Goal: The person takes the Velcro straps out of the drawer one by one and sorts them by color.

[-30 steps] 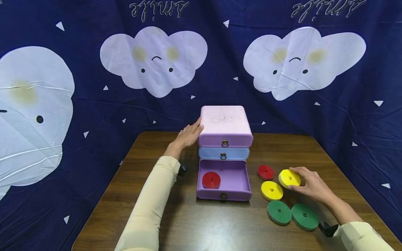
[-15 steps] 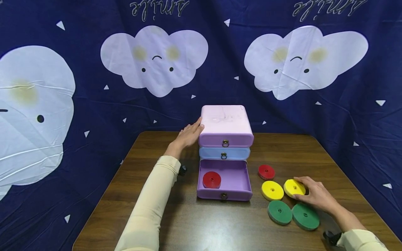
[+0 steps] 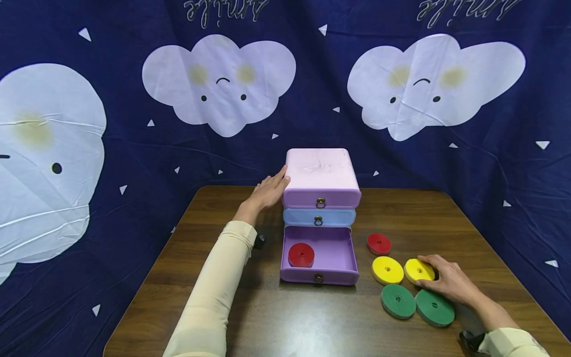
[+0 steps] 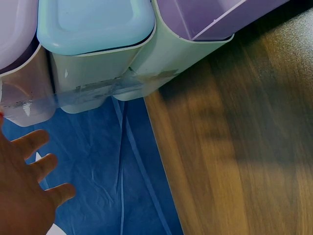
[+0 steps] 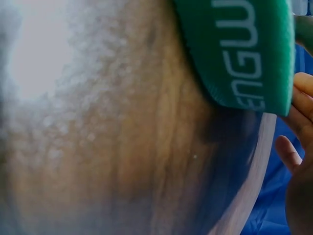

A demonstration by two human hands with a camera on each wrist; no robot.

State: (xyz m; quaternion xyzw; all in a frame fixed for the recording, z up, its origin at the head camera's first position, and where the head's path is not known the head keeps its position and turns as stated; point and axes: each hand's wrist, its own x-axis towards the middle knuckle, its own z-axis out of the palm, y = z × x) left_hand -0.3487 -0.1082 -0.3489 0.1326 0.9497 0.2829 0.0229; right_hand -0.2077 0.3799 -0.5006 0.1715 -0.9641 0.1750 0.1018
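Observation:
My left hand [image 3: 266, 193] rests its straight fingers against the left side of a small stacked drawer unit [image 3: 318, 169]. In the left wrist view its fingers [image 4: 44, 166] are spread. The bottom purple drawer [image 3: 336, 248] is pulled out and holds a red roll of tape [image 3: 301, 255] at its left. On the right, my right hand [image 3: 450, 280] pinches a yellow roll of tape [image 3: 418, 271] between thumb and fingers, low at the table. Another yellow roll [image 3: 387, 270] lies just left of it. A green roll [image 3: 434, 307] sits close below that hand.
A second red roll [image 3: 379, 244] lies behind the yellow ones, and another green roll [image 3: 398, 301] lies nearer the front. The blue middle drawer [image 3: 301, 217] is above the pulled-out one. Behind the wooden table [image 3: 267, 317] hangs a dark blue cloud-print cloth [image 3: 316, 89].
My right hand has moved the yellow roll a little right and toward me, down beside the other yellow roll. My left hand has stayed on the drawer unit.

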